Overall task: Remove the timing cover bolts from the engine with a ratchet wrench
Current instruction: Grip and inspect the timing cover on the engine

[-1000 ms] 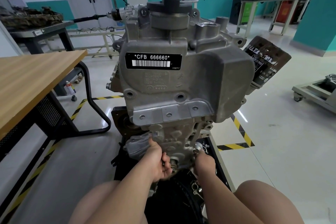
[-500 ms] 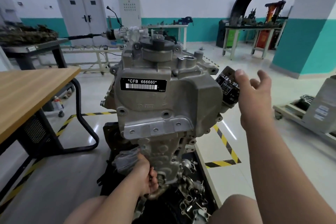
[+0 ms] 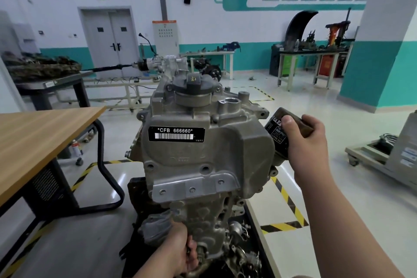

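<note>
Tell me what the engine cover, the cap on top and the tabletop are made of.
Engine cover: likely cast aluminium, dull grey, grainy skin with moulded ribs.
Cap: probably black plastic, matte, with a yellow oil-can symbol.
Tabletop: wood-grain surface, possibly laminate; smooth with a slight sheen.

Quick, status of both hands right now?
Left hand: closed, gripping what seems the ratchet wrench low on the engine.
Right hand: closed, holding the oil filter.
</note>
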Action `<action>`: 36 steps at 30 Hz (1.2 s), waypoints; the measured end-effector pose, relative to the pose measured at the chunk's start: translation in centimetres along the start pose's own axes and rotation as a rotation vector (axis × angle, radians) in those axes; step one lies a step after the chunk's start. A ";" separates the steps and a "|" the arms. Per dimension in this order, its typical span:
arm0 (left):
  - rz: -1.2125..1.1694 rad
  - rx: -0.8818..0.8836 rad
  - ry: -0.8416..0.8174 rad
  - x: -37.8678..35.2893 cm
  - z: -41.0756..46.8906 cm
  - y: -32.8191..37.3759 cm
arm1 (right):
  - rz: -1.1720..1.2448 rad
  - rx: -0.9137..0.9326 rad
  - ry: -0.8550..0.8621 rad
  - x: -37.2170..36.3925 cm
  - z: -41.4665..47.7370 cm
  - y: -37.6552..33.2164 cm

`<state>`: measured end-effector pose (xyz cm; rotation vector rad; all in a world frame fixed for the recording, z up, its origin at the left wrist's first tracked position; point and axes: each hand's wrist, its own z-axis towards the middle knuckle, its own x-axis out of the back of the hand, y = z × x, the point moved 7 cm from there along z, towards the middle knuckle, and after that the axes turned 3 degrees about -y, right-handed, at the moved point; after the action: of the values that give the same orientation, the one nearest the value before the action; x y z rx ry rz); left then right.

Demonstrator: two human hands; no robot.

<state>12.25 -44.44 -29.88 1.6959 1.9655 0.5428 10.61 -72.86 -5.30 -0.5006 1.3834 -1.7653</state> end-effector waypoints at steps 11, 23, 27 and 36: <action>-0.221 -0.071 -0.153 -0.6 -1.8 0.8 | -0.009 0.007 0.000 -0.4 0.9 0.7; -0.191 -0.042 -0.136 -1.2 -1.3 -0.1 | -0.065 0.022 -0.003 -0.4 0.7 0.3; -0.170 -0.052 -0.141 -1.4 -1.2 0.1 | -0.049 -0.005 0.017 -0.2 0.9 0.5; -0.219 -0.042 -0.177 -2.3 -2.0 0.6 | -0.140 -0.020 -0.073 0.2 0.4 0.6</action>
<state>11.82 -46.61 -27.72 1.4282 1.9643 0.3396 11.03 -73.30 -5.75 -0.6808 1.3441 -1.8273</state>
